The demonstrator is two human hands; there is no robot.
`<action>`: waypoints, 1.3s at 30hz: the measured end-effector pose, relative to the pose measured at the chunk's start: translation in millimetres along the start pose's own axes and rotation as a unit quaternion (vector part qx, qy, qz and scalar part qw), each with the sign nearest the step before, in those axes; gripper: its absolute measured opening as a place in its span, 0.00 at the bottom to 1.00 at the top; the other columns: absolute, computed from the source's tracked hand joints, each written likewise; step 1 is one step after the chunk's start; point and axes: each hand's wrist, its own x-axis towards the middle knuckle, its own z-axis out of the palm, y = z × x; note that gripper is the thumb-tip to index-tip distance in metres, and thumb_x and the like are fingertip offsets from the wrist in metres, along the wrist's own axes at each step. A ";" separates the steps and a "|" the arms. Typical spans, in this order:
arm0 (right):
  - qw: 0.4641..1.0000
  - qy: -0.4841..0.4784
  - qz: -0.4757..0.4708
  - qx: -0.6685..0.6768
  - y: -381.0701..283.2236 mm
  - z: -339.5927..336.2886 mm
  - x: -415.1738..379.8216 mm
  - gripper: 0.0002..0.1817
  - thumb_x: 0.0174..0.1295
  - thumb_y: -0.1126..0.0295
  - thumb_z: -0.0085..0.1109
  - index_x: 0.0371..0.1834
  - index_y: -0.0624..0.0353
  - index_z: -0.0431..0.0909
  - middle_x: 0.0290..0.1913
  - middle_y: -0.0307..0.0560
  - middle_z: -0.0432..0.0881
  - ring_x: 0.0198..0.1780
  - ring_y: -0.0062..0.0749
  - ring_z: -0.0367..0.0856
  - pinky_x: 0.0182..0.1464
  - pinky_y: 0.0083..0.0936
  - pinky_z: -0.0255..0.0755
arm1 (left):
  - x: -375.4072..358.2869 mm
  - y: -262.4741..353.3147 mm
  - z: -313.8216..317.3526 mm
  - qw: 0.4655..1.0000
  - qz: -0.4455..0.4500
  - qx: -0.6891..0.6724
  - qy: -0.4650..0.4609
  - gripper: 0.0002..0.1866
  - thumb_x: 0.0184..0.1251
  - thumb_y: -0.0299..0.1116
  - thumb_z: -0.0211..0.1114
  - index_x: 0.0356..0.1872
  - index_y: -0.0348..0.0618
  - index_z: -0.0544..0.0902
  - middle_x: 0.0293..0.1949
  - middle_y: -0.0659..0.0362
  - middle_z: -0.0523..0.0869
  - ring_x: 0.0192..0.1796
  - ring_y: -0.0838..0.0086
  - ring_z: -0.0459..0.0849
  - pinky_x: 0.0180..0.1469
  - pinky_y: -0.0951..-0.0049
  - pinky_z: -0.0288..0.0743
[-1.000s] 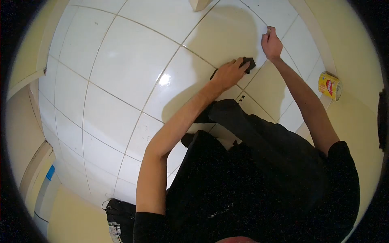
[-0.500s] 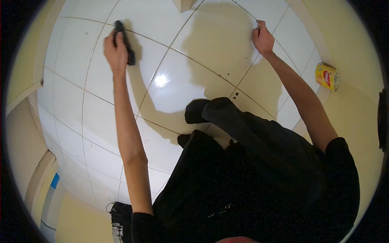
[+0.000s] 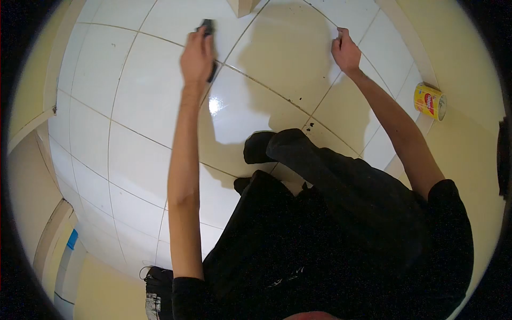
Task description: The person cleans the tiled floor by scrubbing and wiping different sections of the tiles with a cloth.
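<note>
My left hand (image 3: 197,57) is wrapped round a long black object (image 3: 207,25), which looks like a brush. It is held low over or against the white tiled floor (image 3: 149,90); the fingers and some blur hide its middle. Farther right, my right hand (image 3: 346,50) is closed, with the knuckles turned up and the thumb side toward the left. Whatever may be pinched in its fingers is too small to make out. Small black bits (image 3: 310,127) lie on the tiles between my hands and my feet.
A yellow can (image 3: 430,102) lies at the right by the wall. My dark-socked feet (image 3: 260,147) are on the floor in front of me. A pale post (image 3: 242,6) stands at the top, and a black bag-like item (image 3: 159,288) sits at the lower left.
My left hand has swept to the right across the tiles with the black object, toward the grout crossing. My right hand has stayed almost where it was.
</note>
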 end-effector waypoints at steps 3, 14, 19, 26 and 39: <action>1.000 -0.001 -0.002 -0.003 0.8 1.4 0.2 0.20 0.70 0.65 0.52 0.64 0.55 0.71 0.36 0.55 0.87 0.38 0.57 0.88 0.42 0.53 0.81 | -16.5 47.3 39.0 1.000 0.018 0.005 -0.019 0.17 0.78 0.37 0.61 0.61 0.41 0.82 0.53 0.52 0.85 0.51 0.54 0.86 0.49 0.56 0.83; 1.000 -0.015 0.014 -0.011 -4.4 -3.3 -0.4 0.20 0.71 0.64 0.53 0.64 0.55 0.70 0.36 0.55 0.87 0.38 0.57 0.88 0.41 0.53 0.81 | -95.7 156.3 92.4 0.943 0.130 -0.148 -0.268 0.21 0.81 0.40 0.59 0.69 0.45 0.77 0.59 0.51 0.82 0.56 0.52 0.86 0.56 0.53 0.84; 1.000 0.005 -0.004 -0.008 -0.6 0.0 -1.1 0.20 0.71 0.64 0.53 0.64 0.54 0.70 0.36 0.56 0.87 0.37 0.57 0.88 0.40 0.54 0.80 | -86.0 160.7 54.1 0.928 0.025 -0.238 -0.285 0.19 0.81 0.40 0.59 0.65 0.43 0.80 0.55 0.49 0.83 0.52 0.50 0.87 0.53 0.56 0.82; 1.000 -0.014 0.009 -0.008 -0.4 -1.2 0.2 0.20 0.71 0.64 0.53 0.64 0.53 0.70 0.36 0.56 0.87 0.36 0.58 0.88 0.40 0.55 0.80 | -54.8 106.8 50.2 0.805 -0.231 -0.491 -0.242 0.18 0.83 0.37 0.59 0.59 0.32 0.82 0.45 0.57 0.88 0.47 0.73 0.82 0.54 0.73 0.76; 0.999 0.018 -0.027 0.006 2.7 1.9 -0.6 0.18 0.71 0.66 0.52 0.62 0.53 0.70 0.33 0.53 0.85 0.34 0.56 0.87 0.38 0.52 0.79 | -21.3 81.8 21.4 0.970 0.018 -0.244 0.010 0.18 0.74 0.33 0.69 0.61 0.40 0.84 0.44 0.53 0.84 0.44 0.59 0.86 0.46 0.64 0.81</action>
